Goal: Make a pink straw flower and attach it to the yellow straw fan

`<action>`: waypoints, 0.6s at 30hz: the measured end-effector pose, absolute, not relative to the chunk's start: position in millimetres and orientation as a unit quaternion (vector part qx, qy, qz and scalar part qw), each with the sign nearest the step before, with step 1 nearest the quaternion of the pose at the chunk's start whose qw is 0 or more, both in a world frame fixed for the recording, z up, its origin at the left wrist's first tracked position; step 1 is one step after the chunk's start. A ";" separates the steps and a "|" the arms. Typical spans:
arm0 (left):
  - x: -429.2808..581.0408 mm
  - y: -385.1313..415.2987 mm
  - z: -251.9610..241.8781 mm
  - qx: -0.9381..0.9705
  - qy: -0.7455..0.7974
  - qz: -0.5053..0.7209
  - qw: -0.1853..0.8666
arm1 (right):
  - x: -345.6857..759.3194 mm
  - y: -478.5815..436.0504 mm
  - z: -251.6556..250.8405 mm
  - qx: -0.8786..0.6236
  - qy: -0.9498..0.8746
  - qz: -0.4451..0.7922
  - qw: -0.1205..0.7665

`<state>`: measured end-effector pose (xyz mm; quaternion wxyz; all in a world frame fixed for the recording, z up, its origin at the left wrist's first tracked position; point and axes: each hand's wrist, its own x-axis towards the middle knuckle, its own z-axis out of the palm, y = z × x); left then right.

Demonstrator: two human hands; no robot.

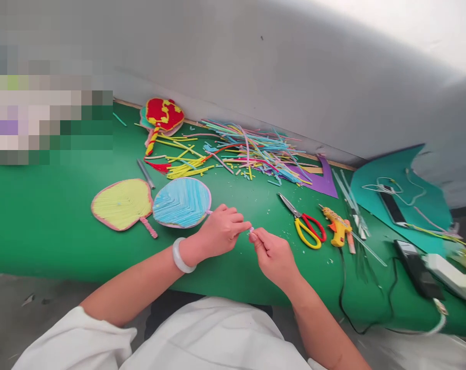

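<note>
— So, what are the hands holding?
— Both are pinching a small pale piece [252, 229] between them. The left hand [221, 232] is curling almost closed, with thumb and forefinger gripping one end. The right hand [274, 255] is gripping the other end in the same way.
— And where is the piece staying?
— It is staying between the fingertips, over the green table [43, 221]. The blue fan [182, 202] is lying just beside the left hand, and the scissors [305, 226] near the right one.

Matt green table [43, 221], glossy bracelet [180, 257], seemingly ribbed paper fan [182, 202].
</note>
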<state>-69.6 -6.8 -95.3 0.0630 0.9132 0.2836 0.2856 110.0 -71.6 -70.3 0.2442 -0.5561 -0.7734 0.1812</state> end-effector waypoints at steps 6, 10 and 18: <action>-67.4 -8.0 -99.1 0.934 0.249 0.245 0.073 | 122.6 -84.0 -72.1 -0.596 -0.700 0.345 0.189; -63.1 -14.0 -99.6 0.942 0.213 0.241 0.095 | 129.5 -91.7 -80.3 -0.623 -0.604 0.449 0.210; -56.0 -20.4 -104.2 0.944 0.195 0.239 0.120 | 126.3 -100.3 -95.2 -0.614 -0.541 0.502 0.279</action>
